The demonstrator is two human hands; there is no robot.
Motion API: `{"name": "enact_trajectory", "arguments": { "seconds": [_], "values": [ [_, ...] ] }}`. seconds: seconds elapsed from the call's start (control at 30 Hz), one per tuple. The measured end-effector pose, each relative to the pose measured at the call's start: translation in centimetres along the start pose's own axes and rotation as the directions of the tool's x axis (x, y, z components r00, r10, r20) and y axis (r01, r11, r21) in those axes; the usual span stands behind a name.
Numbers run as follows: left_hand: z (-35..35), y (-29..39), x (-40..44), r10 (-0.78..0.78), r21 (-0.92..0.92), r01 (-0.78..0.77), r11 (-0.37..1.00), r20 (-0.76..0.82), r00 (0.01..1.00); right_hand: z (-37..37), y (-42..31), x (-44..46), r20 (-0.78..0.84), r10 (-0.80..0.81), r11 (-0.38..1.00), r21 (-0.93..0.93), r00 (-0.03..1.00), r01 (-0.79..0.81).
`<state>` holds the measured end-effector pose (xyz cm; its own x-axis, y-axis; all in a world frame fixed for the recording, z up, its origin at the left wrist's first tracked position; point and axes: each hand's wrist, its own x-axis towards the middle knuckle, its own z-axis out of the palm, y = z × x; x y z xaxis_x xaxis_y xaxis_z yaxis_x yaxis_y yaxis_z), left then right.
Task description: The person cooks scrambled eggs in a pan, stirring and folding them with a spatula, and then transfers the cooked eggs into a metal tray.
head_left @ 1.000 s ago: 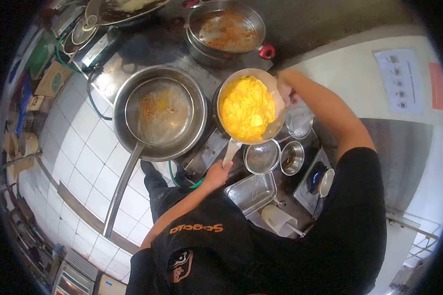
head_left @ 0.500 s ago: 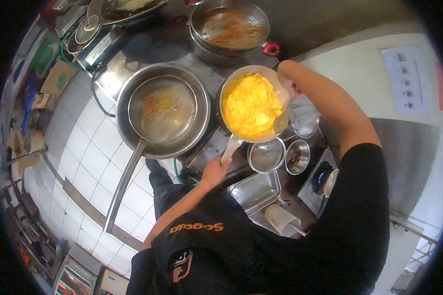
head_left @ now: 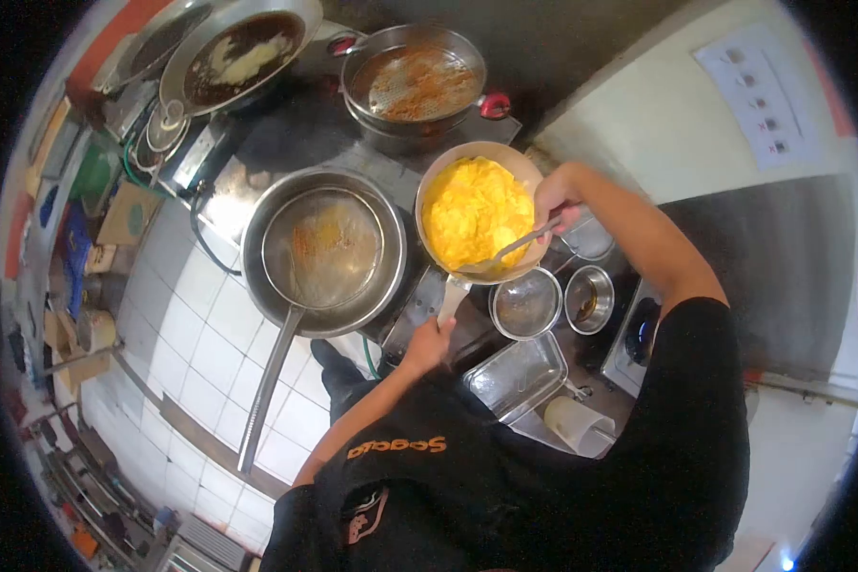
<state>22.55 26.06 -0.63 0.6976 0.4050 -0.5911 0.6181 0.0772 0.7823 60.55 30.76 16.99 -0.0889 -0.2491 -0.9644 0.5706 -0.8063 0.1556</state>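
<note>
Fluffy yellow scrambled egg [head_left: 477, 212] fills much of a beige frying pan [head_left: 529, 172]. My left hand [head_left: 430, 343] is closed round the pan's pale handle [head_left: 455, 297]. Over the pan's right rim, my right hand [head_left: 558, 198] grips a grey spatula [head_left: 529, 238]. Its blade reaches down to the egg's near edge, close to where the handle joins, and its tip is partly hidden there. Left of the pan, a long-handled mesh strainer [head_left: 284, 338] rests in a wide metal pan [head_left: 391, 286], with brownish crumbs in the mesh.
Behind stands a pot with a perforated strainer [head_left: 419, 86] and red handles. A wok of dark oil [head_left: 248, 57] is at the far left. To the right sit a small sieve [head_left: 526, 303], a steel bowl [head_left: 589, 299], a metal tray [head_left: 515, 377], a white jug [head_left: 578, 426] and a lit burner [head_left: 642, 334].
The spatula has moved from the pan's right side to the egg's near edge, its handle now slanting across the pan. My left hand keeps hold of the handle. The view has shifted.
</note>
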Motion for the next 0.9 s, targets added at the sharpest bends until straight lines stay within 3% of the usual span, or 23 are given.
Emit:
{"name": "enact_trajectory", "arguments": {
  "seconds": [0.2,0.3,0.4,0.43,0.5,0.63,0.73,0.83,0.9],
  "values": [
    [-0.1,0.4,-0.4,0.126,0.071,-0.121,0.99,-0.068,0.99,2.9,2.4,2.6,-0.046,-0.257,0.923,0.284,0.965,0.259],
    [-0.7,1.6,-1.2,0.019,-0.032,-0.018,0.999,0.033,0.999,4.6,3.7,3.4,-0.086,-0.343,0.828,0.442,0.935,0.344],
    [-0.5,1.7,-1.3,0.03,-0.143,-0.019,0.99,0.074,0.997,6.5,4.9,3.8,-0.111,-0.428,0.704,0.581,0.897,0.408],
    [-0.8,2.6,-1.7,-0.013,-0.104,0.02,0.994,0.068,0.998,7.0,5.3,3.7,-0.123,-0.452,0.66,0.62,0.883,0.424],
    [-1.3,4.4,-2.8,-0.096,-0.03,0.098,0.995,0.046,0.994,8.3,6.3,3.1,-0.186,-0.525,0.632,0.568,0.831,0.527],
    [-1.1,3.2,-2.3,-0.044,-0.124,0.055,0.991,0.093,0.995,10.8,7.8,0.4,-0.331,-0.609,0.598,0.406,0.721,0.692],
    [-0.9,3.2,-2.0,-0.028,-0.136,0.043,0.99,0.113,0.993,11.7,8.0,-0.9,-0.284,-0.573,0.639,0.433,0.769,0.636],
    [-1.0,3.5,-2.2,-0.079,-0.108,0.091,0.99,0.114,0.99,12.8,6.0,-0.2,-0.259,-0.623,0.597,0.451,0.738,0.663],
    [-0.9,3.6,-2.4,-0.092,-0.129,0.106,0.986,0.11,0.99,13.7,3.9,0.8,-0.326,-0.641,0.589,0.373,0.695,0.717]
  ]
}}
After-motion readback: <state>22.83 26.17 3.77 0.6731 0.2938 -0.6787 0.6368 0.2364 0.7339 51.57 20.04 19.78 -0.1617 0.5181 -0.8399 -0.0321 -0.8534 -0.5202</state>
